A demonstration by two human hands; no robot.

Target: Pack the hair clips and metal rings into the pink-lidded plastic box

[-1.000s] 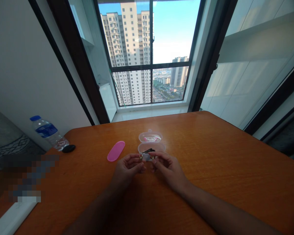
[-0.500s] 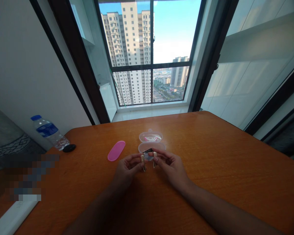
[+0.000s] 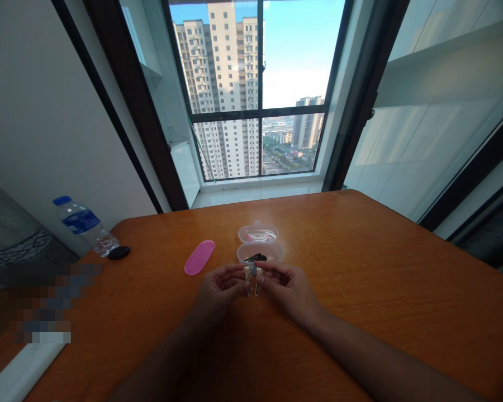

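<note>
My left hand (image 3: 220, 287) is closed in a pinch on a slim, gold-coloured metal piece (image 3: 247, 273), which points downward. Opposite it, my right hand (image 3: 292, 287) pinches a similar gold-coloured piece (image 3: 259, 272); their exact kind is too small to make out. The two pieces are side by side with a narrow gap between them. A pale greyish thing (image 3: 253, 269) shows between the fingertips; whether it is held I cannot tell. Just beyond the hands, a hinged clear plastic case (image 3: 240, 253) lies open, with small black items (image 3: 257, 257) in its near half.
Left of the case lies a pink oval piece (image 3: 199, 257) on the brown wooden table (image 3: 360, 268). A water bottle (image 3: 81, 221) leans at the far left near a black round object (image 3: 119, 253). A window (image 3: 260, 111) stands beyond the table.
My right hand has moved slightly left and down, bringing its gold-coloured piece closer to the left one. More of the black items in the case now shows.
</note>
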